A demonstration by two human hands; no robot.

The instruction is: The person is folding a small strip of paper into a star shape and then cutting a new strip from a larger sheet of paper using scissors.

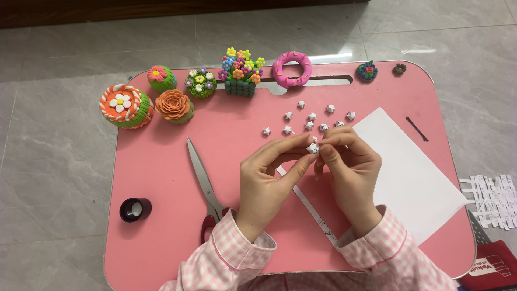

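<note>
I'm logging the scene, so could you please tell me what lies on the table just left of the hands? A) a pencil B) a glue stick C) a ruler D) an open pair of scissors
D: scissors with red handles lie open on the pink table, just left of the left hand.

Soft, even daylight fills the room; a bright glare streak sits on the floor tiles [334,56], shadows are faint, and focus is sharp throughout.
</note>
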